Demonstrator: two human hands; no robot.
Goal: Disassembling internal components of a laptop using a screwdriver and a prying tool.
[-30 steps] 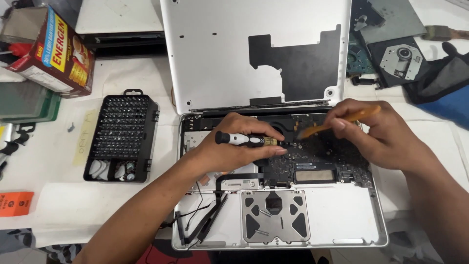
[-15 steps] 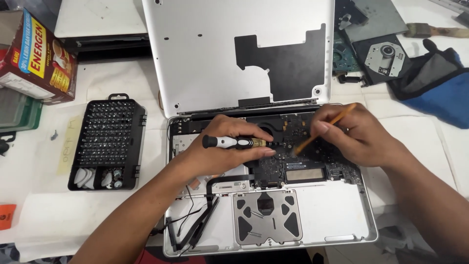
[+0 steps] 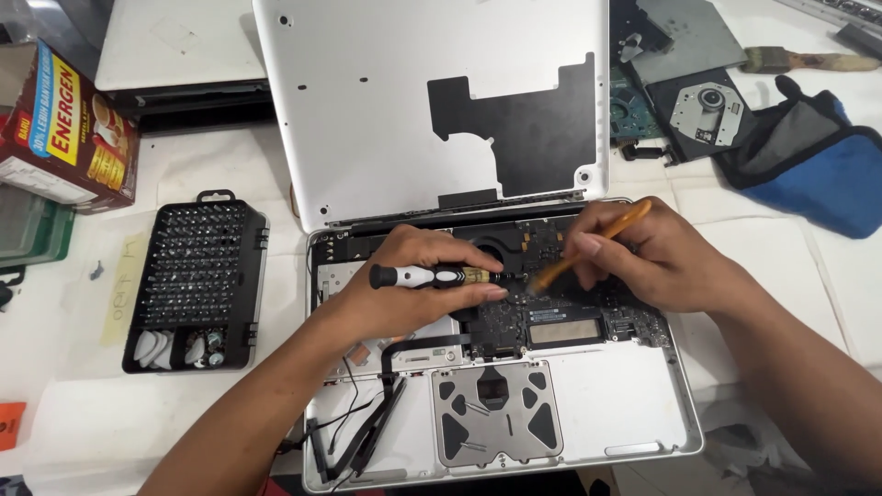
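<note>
The left hand [image 3: 413, 285] grips a black-and-white screwdriver [image 3: 432, 276], tip on the opened laptop's [image 3: 597, 413] circuit board [image 3: 542, 317]; the right hand [image 3: 652, 262] grips an orange pry stick [image 3: 588, 246] beside it.

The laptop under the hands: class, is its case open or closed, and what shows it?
Open. The laptop has its grey cover panel off and propped behind, baring the circuit board and trackpad underside.

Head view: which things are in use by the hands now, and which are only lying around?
In use: opened laptop; screwdriver in left hand; orange pry tool in right hand.

Lying about: bit set case; removed bottom cover; optical drive; blue pouch; brush; carton.
</note>
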